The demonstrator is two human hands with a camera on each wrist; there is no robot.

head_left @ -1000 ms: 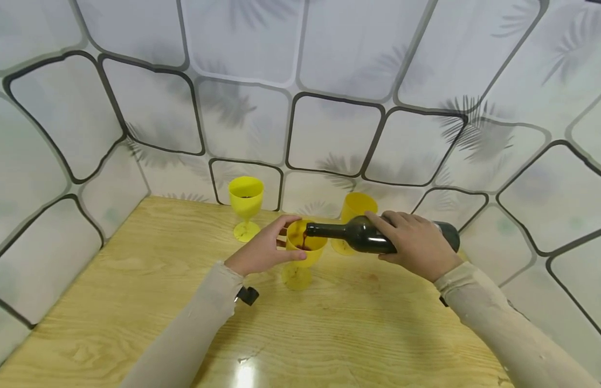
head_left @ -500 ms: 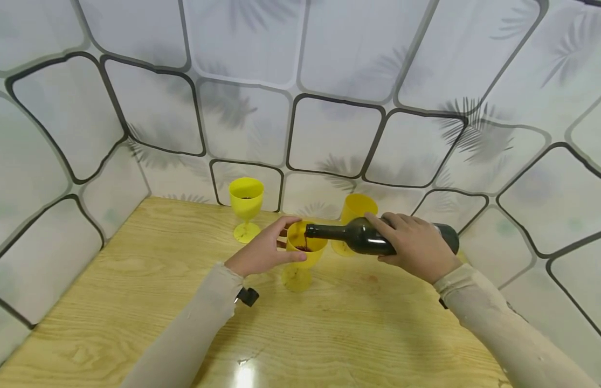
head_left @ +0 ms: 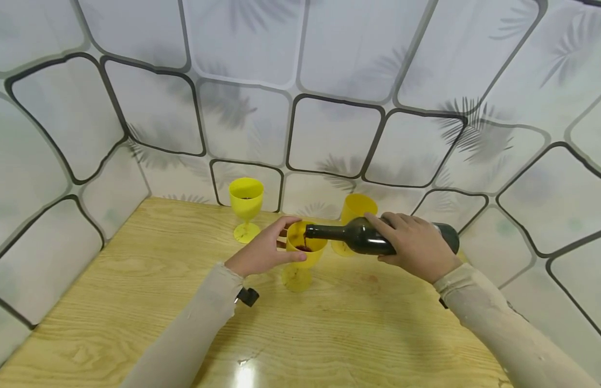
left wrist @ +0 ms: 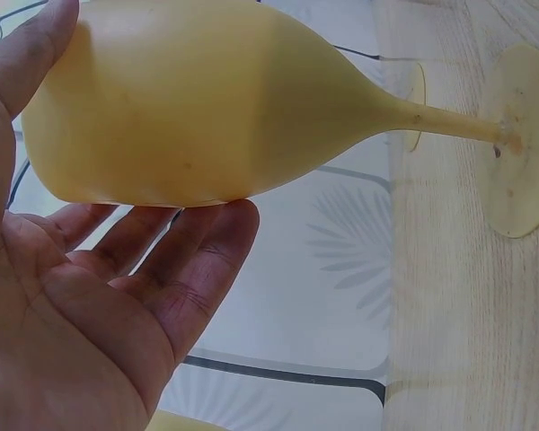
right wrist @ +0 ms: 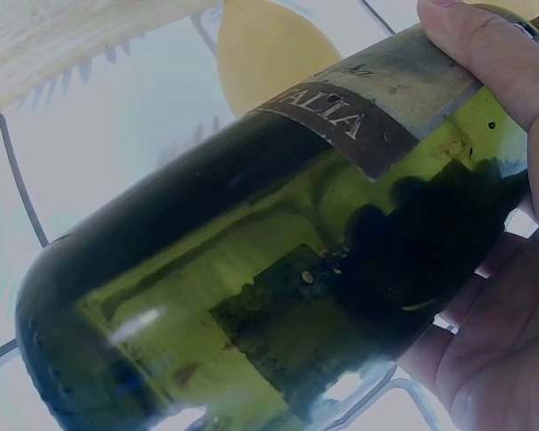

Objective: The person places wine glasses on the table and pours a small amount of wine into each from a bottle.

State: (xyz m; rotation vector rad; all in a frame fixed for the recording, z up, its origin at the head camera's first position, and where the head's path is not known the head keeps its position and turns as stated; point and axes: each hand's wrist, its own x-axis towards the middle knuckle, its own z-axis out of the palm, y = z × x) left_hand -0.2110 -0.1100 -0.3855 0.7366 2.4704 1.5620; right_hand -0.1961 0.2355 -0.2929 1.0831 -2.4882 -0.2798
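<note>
While left hand (head_left: 265, 247) spans goblet (left wrist: 207, 103), right hand (head_left: 416, 242) grips bottle (head_left: 365, 236).

A home dining corner or a staged booth, which cannot be told: walls (head_left: 251, 121) printed with rounded outlines and leaves stand behind the wood-grain surface (head_left: 358, 339) and at both its sides; goblets (head_left: 246, 207) stand on it, a bottle (head_left: 367, 237) above it.

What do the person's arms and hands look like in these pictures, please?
Both arms wear long, pale beige sleeves, the left sleeve and the right sleeve each creased at the cuff. The left hand and right hand are ungloved. A small black block shows beside the left cuff; only a dark sliver shows at the right.
</note>
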